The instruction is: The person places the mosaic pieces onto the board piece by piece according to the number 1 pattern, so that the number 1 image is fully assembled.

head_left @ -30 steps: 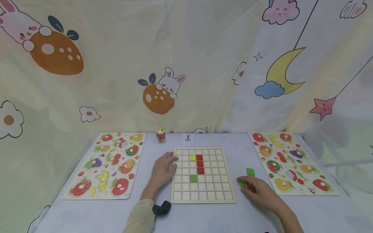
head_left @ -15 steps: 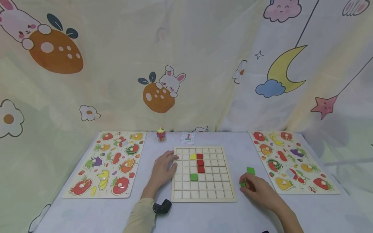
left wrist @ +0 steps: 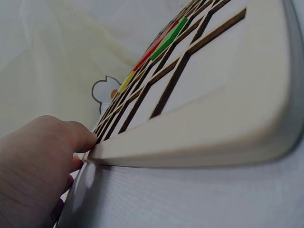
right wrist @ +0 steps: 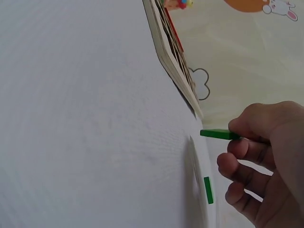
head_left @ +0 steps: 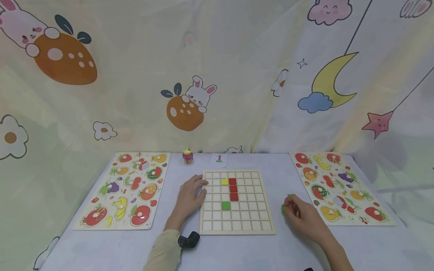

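Observation:
My left hand rests at the left edge of a wooden grid board, fingertips touching its rim. In the left wrist view its thumb lies on the rim. On the grid sit a yellow piece, a column of red tiles and one green tile. Right of the board, my right hand pinches another green square tile between thumb and forefinger, raised off the table. A second loose green tile lies on the table, mostly hidden behind that hand in the head view.
Fruit puzzle boards stand at the left and the right. Behind the grid are a small toy figure and a pattern card showing a red and green shape. A printed curtain hangs behind the table.
My right hand has moved slightly right and away from me, tilting the pinched green tile upright and covering most of the other loose one. My left hand stays at the board's edge.

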Demonstrator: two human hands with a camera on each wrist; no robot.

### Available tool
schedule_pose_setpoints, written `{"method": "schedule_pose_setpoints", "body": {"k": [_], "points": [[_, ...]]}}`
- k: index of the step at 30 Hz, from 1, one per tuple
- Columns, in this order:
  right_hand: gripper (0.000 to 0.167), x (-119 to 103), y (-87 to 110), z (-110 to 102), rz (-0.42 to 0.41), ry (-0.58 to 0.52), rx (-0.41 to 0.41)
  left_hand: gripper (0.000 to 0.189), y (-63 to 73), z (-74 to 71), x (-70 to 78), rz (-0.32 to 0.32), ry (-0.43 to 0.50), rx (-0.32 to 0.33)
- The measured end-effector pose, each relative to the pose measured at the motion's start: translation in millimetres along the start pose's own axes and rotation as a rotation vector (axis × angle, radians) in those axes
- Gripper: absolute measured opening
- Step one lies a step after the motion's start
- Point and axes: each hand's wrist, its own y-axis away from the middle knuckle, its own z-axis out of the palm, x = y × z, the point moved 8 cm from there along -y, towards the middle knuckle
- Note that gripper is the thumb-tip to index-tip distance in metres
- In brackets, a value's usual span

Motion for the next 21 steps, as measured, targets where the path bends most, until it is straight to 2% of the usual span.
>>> {"method": "schedule_pose_setpoints", "body": {"k": [5,11,21], "points": [[0.021,-2,-2.0,2,-0.027,-0.069,0.014,0.02,-0.4,0.2,-0.5,-0.003,-0.002,0.001],[0.017,0,-7.1,12,0.033,-0.19,-0.051,0.02,-0.2,0.5,-1.2,-0.007,-0.005,0.0],[0.011,-1,-11.6,23,0.087,-0.257,-0.099,0.021,0.4,0.3,-0.3,-0.011,0.004,-0.007]]}}
